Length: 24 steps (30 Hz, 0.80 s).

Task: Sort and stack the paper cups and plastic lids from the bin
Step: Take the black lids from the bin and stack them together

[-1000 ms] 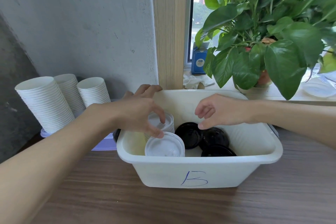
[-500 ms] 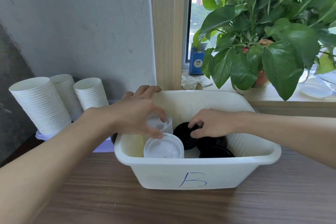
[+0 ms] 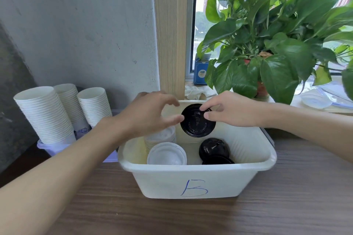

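Observation:
A white bin (image 3: 200, 181) marked "B" stands on the wooden table. My right hand (image 3: 229, 109) holds a black lid (image 3: 197, 122) up over the bin's back part, its face toward me. My left hand (image 3: 150, 114) hovers at the lid's left edge, thumb touching it, fingers spread. Inside the bin lie a white lid (image 3: 166, 154), a stack of white lids (image 3: 162, 138) behind it, and two more black lids (image 3: 214, 149) at the right. Three stacks of paper cups (image 3: 45, 114) lean in a pale purple tray at the left.
A grey wall and a wooden window post (image 3: 170, 30) rise behind the bin. A large potted plant (image 3: 267, 44) fills the sill at the right, with a blue box (image 3: 200, 71) and clear plastic pieces (image 3: 317, 99) beside it. The purple tray (image 3: 55, 148) sits left of the bin.
My right hand took a black lid from the bin and lifted it. My left hand rose off the white lid stack and moved to the black lid's left edge.

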Each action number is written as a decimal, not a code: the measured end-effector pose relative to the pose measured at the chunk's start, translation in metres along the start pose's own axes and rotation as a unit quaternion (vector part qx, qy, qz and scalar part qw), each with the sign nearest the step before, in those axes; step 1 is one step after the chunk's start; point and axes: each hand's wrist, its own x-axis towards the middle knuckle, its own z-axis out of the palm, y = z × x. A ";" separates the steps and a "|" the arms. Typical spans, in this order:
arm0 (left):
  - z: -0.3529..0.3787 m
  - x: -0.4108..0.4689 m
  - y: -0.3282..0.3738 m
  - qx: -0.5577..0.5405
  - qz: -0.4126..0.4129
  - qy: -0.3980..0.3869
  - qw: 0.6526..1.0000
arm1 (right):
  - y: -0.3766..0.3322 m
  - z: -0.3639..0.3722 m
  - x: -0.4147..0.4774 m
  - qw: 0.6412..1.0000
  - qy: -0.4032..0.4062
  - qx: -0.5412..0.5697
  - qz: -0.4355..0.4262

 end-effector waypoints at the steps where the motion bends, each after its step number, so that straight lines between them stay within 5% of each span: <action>1: 0.000 0.001 0.005 -0.036 -0.013 0.008 0.999 | -0.001 0.000 -0.003 1.000 0.005 0.019 -0.002; 6: 0.003 0.002 0.021 -0.208 -0.065 0.022 0.976 | -0.008 0.004 -0.019 0.995 0.025 0.097 -0.029; 12: 0.005 -0.002 0.018 -0.257 -0.104 0.076 0.958 | -0.004 0.010 -0.028 0.986 0.053 0.156 -0.039; 24: 0.023 -0.013 0.011 -0.254 -0.104 0.105 0.956 | 0.011 0.046 -0.002 0.988 -0.149 -0.034 0.030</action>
